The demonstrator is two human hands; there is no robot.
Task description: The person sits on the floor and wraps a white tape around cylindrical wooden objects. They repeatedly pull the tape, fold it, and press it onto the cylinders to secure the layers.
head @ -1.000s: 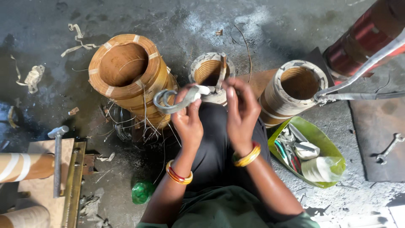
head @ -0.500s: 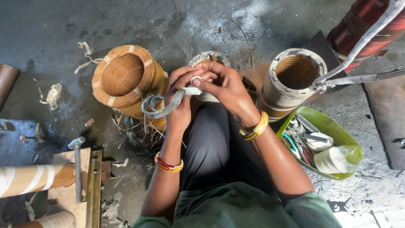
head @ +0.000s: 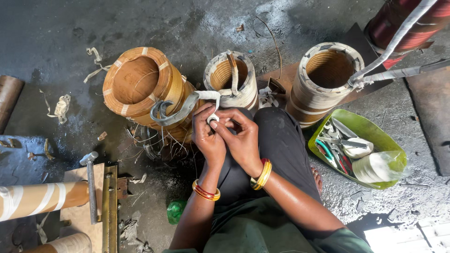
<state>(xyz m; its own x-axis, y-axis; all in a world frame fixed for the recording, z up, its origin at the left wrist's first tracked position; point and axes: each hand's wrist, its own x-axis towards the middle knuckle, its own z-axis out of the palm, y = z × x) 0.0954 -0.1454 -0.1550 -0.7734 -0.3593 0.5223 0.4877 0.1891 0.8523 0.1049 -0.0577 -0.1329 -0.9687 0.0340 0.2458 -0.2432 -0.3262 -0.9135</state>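
Both pinched shut on tape (head: pixel 213 117): left hand (head: pixel 207 136), right hand (head: pixel 239 138), before middle coil (head: pixel 232 77). Left of it, big coil (head: pixel 143 89); right, third coil (head: pixel 328 77), green tray (head: pixel 375 136).

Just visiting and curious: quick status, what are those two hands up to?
Left hand and right hand together, pinching white tape. Tape runs along grey lead by middle coil. Nothing in the way.

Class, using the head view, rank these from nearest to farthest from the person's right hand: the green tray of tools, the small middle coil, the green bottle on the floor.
1. Small middle coil, just above the right hand.
2. Green bottle, lower left on the floor.
3. Green tray, far right.
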